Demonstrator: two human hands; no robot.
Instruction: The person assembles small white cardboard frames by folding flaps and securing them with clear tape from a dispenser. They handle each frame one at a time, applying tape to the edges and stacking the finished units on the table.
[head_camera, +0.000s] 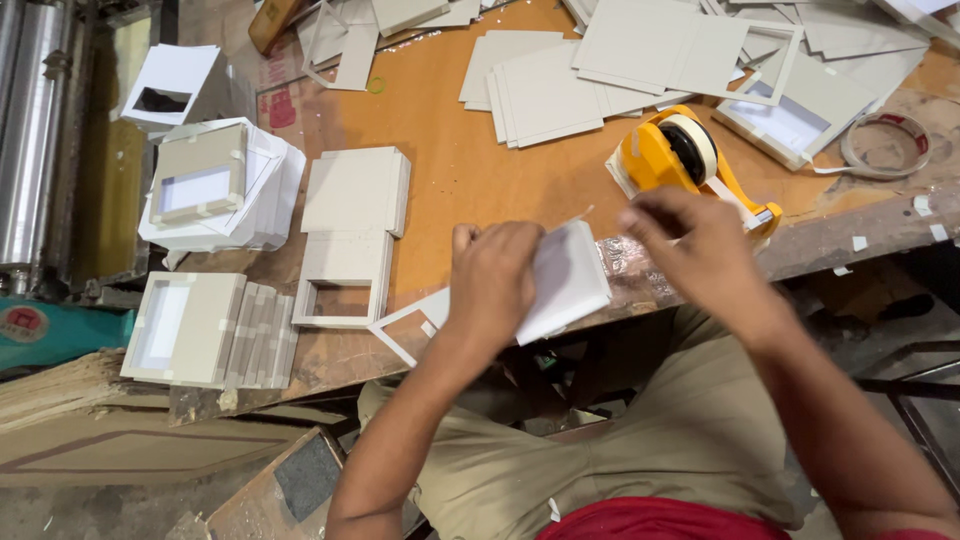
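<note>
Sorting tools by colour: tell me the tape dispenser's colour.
Yellow-orange tape dispenser, clearest in the head view.

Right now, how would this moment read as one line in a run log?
left hand: holds white card piece | right hand: blurred, beside yellow tape dispenser | table: grey card frames, stacked boards

Seen from above, at the edge of an orange worktable (450, 170): left hand (492, 280) closed over a small white box (568, 280), gripping it from the near side; right hand (690, 240) blurred, raised just beside the box's right edge, close to a yellow tape dispenser (680, 155). Flat grey card frame (405, 330) lying under the left wrist. Further left, stacked grey board pieces (355, 190), an open frame (340, 285), finished boxes (205, 325). Loose cut boards (560, 85) scattered along the far side, a tape roll (885, 145) at right.
</note>
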